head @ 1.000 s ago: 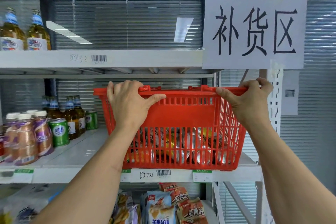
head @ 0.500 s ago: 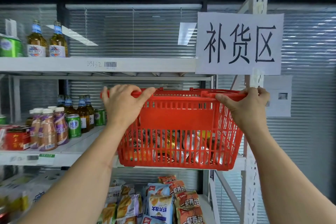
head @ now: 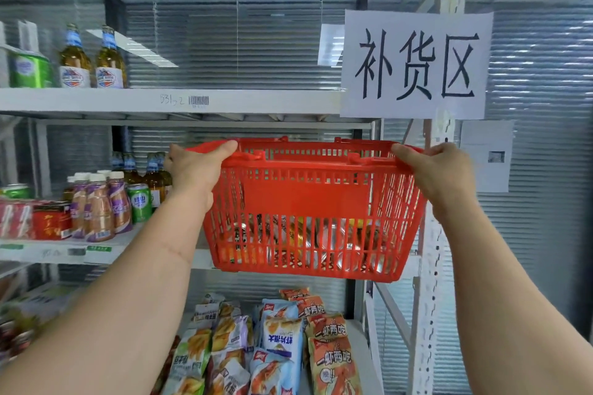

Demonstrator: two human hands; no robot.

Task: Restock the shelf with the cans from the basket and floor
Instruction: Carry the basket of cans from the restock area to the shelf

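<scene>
Basket (head: 305, 202) rim gripped by left hand (head: 192, 173) and right hand (head: 439, 173).

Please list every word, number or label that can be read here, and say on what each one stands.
"补货区": white paper sign on the shelf post.
"B31?2", one digit unclear, beside a barcode: upper shelf edge.
"一虾两吃": orange snack bags below.
Bottle labels, green can, tags on the middle shelf edge, cans in the red basket: too blurred.

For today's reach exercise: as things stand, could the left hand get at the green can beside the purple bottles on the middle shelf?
Probably not yet. The left hand grips the red basket rim, so it is occupied, though the green can stands unobstructed nearby.
</scene>
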